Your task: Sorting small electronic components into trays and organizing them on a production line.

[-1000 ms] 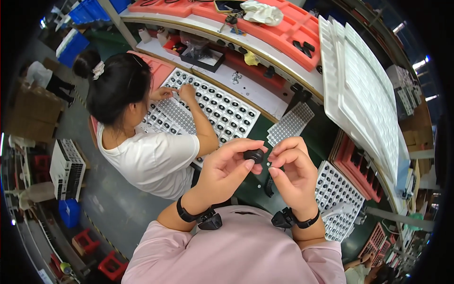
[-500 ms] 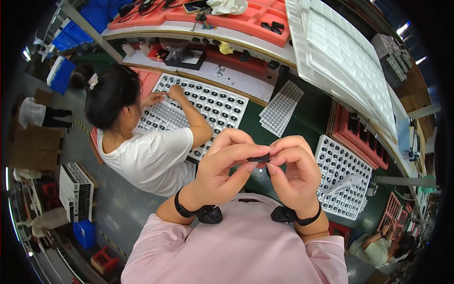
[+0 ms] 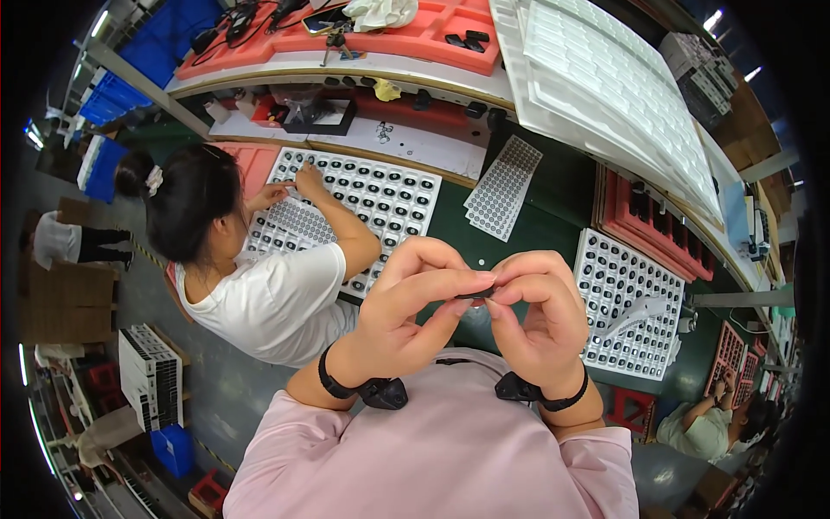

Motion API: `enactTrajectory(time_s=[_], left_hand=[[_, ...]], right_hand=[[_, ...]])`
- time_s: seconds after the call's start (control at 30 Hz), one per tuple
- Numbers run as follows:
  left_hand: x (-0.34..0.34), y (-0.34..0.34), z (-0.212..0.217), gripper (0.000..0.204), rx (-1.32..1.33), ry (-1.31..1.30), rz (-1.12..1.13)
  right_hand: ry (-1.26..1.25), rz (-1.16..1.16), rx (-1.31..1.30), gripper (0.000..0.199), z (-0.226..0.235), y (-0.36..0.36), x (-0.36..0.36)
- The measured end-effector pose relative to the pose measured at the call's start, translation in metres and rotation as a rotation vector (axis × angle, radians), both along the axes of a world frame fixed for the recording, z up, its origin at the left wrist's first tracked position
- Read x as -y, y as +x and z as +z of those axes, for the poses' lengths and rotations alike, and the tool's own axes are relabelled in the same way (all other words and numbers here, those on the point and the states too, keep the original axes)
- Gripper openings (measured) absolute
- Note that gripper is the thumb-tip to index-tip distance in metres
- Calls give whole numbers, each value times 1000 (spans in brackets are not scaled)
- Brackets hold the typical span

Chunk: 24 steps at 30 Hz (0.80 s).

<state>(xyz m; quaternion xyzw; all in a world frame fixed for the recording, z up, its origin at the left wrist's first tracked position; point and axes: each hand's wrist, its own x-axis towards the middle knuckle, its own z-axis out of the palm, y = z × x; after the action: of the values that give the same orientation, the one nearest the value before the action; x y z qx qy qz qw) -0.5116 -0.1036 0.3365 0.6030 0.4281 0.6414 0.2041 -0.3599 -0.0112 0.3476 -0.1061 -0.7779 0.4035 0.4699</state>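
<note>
Between the fingertips of both hands, above the table edge and in front of my chest, is a small dark oblong part (image 3: 474,295), mostly covered by the fingers. My left hand (image 3: 406,303) pinches its left end with thumb and forefinger. Closed on the other end is my right hand (image 3: 546,311), its fingers curled and the tips meeting the left ones. To the right lies a white tray (image 3: 635,258) holding many small black parts in pockets, with a white curled strip (image 3: 640,317) on top. Beyond my hands rest sheets of round stickers (image 3: 504,190).
At my left a co-worker (image 3: 268,285) reaches over another white tray (image 3: 363,162) of black parts. Stacked red trays (image 3: 648,227) stand at the right. White plastic trays (image 3: 596,95) lean over the shelf (image 3: 415,73), which bears a red foam tray (image 3: 415,45).
My head view has shifted a little, so the surroundings sit differently. Both hands still hold the small dark part, which now appears thinner, as if tilted. The co-worker's hand has moved slightly over the tray.
</note>
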Motion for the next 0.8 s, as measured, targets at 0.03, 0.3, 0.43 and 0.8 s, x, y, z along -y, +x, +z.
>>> enactTrajectory(time_s=[0.03,0.3,0.43,0.8], left_hand=[[-1,-2,0,42,-1,1,-5],[-5,2,-2,33,299,-96,-205],[-8,-7,-17,32,527,-188,-355],[48,-56,-182,21,230,-943,-309]], right_hand=[[1,-5,-1,22,0,0,-1],[-174,47,-5,19,-5,6,-4],[-400,133,-29,17,-17,11,-2],[-595,45,2250,31,-235,381,89]])
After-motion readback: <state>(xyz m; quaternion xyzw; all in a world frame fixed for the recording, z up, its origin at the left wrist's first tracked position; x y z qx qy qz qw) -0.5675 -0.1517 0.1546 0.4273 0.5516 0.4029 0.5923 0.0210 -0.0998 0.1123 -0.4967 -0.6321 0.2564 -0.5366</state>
